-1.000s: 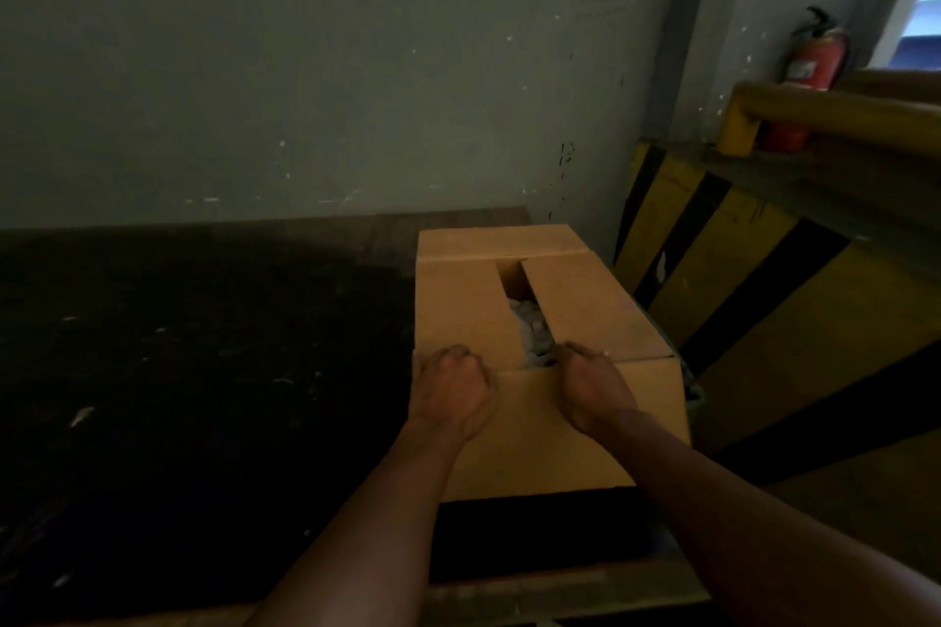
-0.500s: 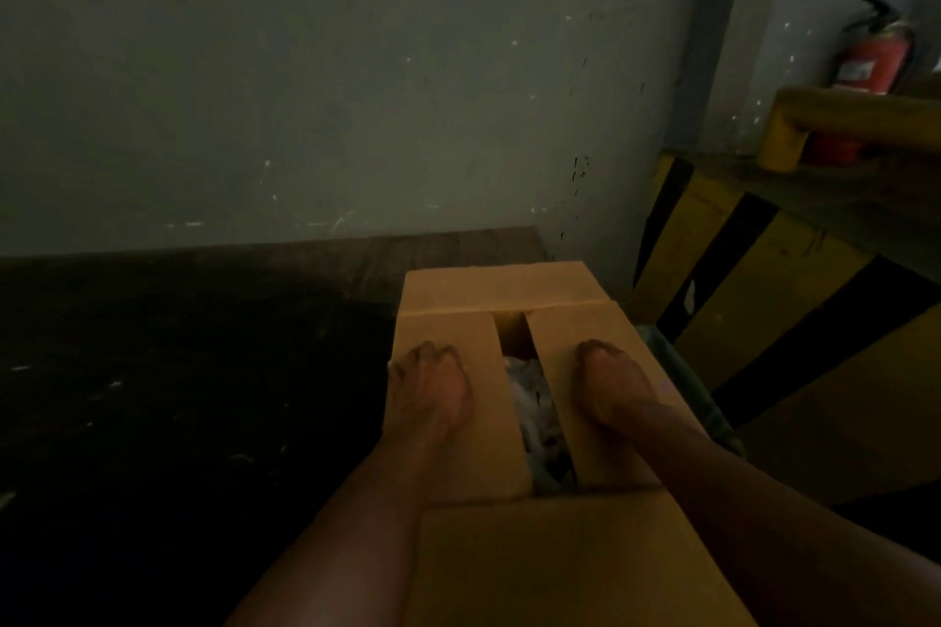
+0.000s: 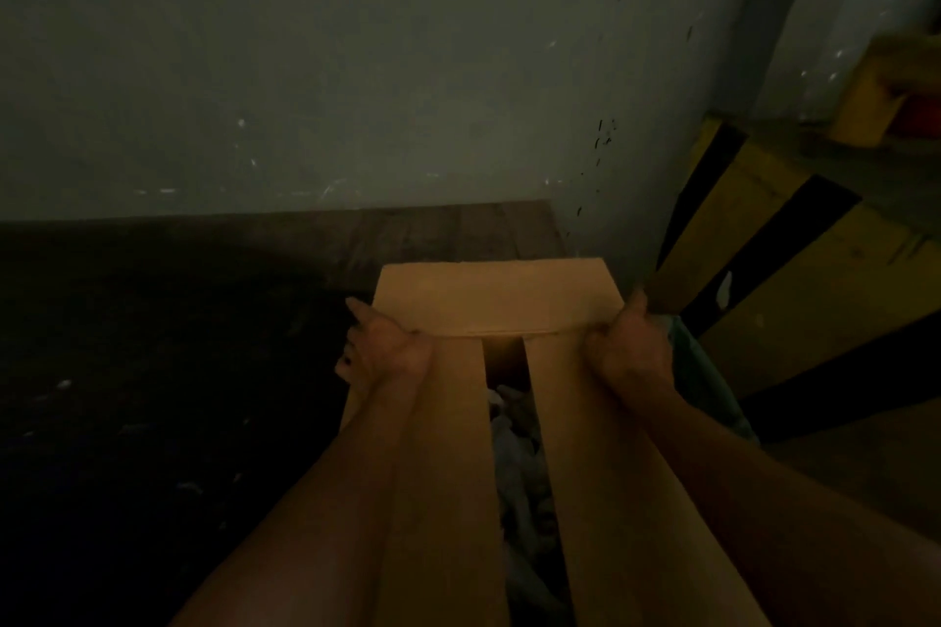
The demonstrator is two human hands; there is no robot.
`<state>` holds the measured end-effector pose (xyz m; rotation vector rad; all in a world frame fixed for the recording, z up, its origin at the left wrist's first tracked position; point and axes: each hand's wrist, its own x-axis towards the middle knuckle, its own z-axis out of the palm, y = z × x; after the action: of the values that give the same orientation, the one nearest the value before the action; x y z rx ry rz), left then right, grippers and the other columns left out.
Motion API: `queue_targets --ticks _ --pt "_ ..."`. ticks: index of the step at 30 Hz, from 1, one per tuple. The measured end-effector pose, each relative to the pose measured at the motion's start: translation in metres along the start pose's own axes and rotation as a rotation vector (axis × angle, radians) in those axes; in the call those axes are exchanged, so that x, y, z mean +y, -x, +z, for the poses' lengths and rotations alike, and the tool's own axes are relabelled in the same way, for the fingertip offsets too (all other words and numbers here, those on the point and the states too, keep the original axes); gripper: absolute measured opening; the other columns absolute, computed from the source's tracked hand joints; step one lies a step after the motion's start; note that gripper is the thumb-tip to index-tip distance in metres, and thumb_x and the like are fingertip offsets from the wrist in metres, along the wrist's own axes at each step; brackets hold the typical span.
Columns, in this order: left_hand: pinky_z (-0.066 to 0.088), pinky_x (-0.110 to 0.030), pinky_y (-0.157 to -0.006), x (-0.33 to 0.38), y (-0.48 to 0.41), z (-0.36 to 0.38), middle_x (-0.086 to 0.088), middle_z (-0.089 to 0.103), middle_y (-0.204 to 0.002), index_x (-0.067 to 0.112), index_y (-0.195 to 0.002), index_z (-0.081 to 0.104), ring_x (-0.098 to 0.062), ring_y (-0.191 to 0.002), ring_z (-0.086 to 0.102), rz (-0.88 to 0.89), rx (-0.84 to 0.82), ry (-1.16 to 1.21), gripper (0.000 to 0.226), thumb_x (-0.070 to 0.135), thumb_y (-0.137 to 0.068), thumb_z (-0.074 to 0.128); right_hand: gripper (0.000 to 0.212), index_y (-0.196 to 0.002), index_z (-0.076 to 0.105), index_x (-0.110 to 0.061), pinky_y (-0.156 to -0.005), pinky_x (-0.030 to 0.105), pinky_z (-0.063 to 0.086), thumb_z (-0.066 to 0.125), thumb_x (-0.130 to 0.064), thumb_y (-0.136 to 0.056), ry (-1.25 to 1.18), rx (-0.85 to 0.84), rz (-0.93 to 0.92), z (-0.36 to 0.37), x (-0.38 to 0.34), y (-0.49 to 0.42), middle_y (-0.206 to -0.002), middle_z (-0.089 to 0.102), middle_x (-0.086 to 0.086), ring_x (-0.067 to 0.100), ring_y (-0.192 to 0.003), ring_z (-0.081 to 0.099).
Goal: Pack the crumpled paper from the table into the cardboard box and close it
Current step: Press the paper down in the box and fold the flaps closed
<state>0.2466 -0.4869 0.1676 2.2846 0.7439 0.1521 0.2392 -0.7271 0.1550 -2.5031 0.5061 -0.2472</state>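
Head view: your left hand (image 3: 389, 354) and right hand (image 3: 629, 354) sit well apart, each gripping one end of the far flap (image 3: 494, 298) of the brown cardboard box (image 3: 438, 474), likely to fold it towards you over the two lowered side flaps (image 3: 575, 448). The crumpled white paper (image 3: 514, 453) lies inside, showing through the gap between them. The box rests on the dark table (image 3: 153, 372), near the grey wall (image 3: 356, 66).
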Motion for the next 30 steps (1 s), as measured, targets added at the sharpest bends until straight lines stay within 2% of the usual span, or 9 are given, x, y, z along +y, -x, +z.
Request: queue_targets --ticks 6,10,13,15,17,20,23,27,30 --pt "0.042 -0.041 -0.096 0.003 0.004 -0.013 -0.013 0.063 -0.119 0.013 -0.118 0.063 -0.034 -0.109 0.056 -0.149 0.312 0.691 0.041 0.035 -0.092 0.041 0.055 -0.136 0.046 -0.012 -0.108 0.044 0.031 0.027 -0.047 -0.099 -0.671 0.174 0.321 -0.023 -0.005 -0.003 -0.141 0.047 0.015 0.035 -0.127 0.044" --pt "0.047 -0.041 -0.089 -0.004 0.008 -0.028 -0.009 0.068 -0.107 0.008 -0.110 0.068 -0.028 -0.097 0.062 -0.300 0.238 1.069 0.051 0.049 -0.089 0.046 0.077 -0.138 0.043 -0.012 -0.104 0.048 0.039 0.041 -0.068 -0.085 -1.100 0.139 0.485 -0.035 -0.001 0.005 -0.132 0.054 0.011 0.032 -0.121 0.050" --pt "0.049 -0.034 -0.082 -0.014 0.009 -0.036 -0.015 0.065 -0.114 0.006 -0.118 0.062 -0.028 -0.102 0.061 -0.231 0.089 1.111 0.045 0.040 -0.094 0.045 0.045 -0.115 0.057 -0.009 -0.073 0.032 0.048 0.049 -0.046 -0.090 -1.242 0.069 0.514 -0.045 0.004 0.009 -0.094 0.062 0.005 0.022 -0.087 0.060" --pt "0.050 -0.035 -0.088 -0.025 0.006 -0.046 -0.014 0.064 -0.118 0.012 -0.117 0.064 -0.026 -0.105 0.061 -0.206 -0.134 1.214 0.037 0.031 -0.092 0.045 0.024 -0.097 0.060 -0.012 -0.067 0.030 0.044 0.044 -0.028 -0.092 -1.202 -0.001 0.513 -0.052 0.010 0.010 -0.085 0.060 0.006 0.018 -0.073 0.055" --pt "0.040 -0.045 -0.104 -0.040 -0.001 -0.058 -0.013 0.057 -0.130 0.015 -0.129 0.055 -0.029 -0.119 0.054 -0.203 -0.368 1.227 0.039 0.023 -0.092 0.044 0.018 -0.088 0.064 -0.015 -0.074 0.034 0.047 0.048 -0.022 -0.090 -1.164 -0.138 0.483 -0.059 0.021 0.011 -0.098 0.062 0.008 0.023 -0.086 0.058" --pt "0.045 -0.047 -0.098 -0.058 -0.010 -0.066 -0.011 0.052 -0.130 0.020 -0.135 0.050 -0.032 -0.114 0.054 -0.210 -0.495 0.932 0.050 0.004 -0.088 0.050 0.014 -0.094 0.070 -0.014 -0.073 0.039 0.051 0.068 -0.021 -0.081 -0.861 -0.299 0.415 -0.064 0.043 0.017 -0.103 0.063 0.012 0.031 -0.094 0.060" --pt "0.051 -0.044 -0.087 -0.061 -0.004 -0.059 -0.012 0.058 -0.123 0.022 -0.130 0.055 -0.033 -0.105 0.059 -0.113 -0.391 0.556 0.056 -0.006 -0.081 0.054 0.013 -0.087 0.073 -0.018 -0.083 0.036 0.051 0.073 -0.008 -0.079 -0.581 -0.241 0.259 -0.058 0.048 0.027 -0.106 0.066 0.010 0.026 -0.093 0.061" --pt "0.044 -0.041 -0.098 -0.057 0.014 -0.056 -0.011 0.054 -0.130 0.019 -0.126 0.058 -0.032 -0.115 0.053 0.107 -0.201 0.242 0.037 0.006 -0.093 0.048 0.017 -0.105 0.068 -0.015 -0.067 0.030 0.050 0.061 -0.017 -0.090 -0.247 -0.071 0.091 -0.045 0.036 0.042 -0.098 0.062 0.006 0.021 -0.077 0.060" --pt "0.041 -0.036 -0.096 -0.059 0.030 -0.048 -0.014 0.052 -0.133 0.015 -0.128 0.057 -0.031 -0.116 0.052 0.212 -0.094 0.135 0.034 0.011 -0.096 0.046 0.026 -0.114 0.065 -0.015 -0.083 0.036 0.053 0.050 -0.021 -0.095 -0.039 0.003 -0.024 -0.037 0.027 0.063 -0.115 0.063 0.010 0.028 -0.097 0.061"
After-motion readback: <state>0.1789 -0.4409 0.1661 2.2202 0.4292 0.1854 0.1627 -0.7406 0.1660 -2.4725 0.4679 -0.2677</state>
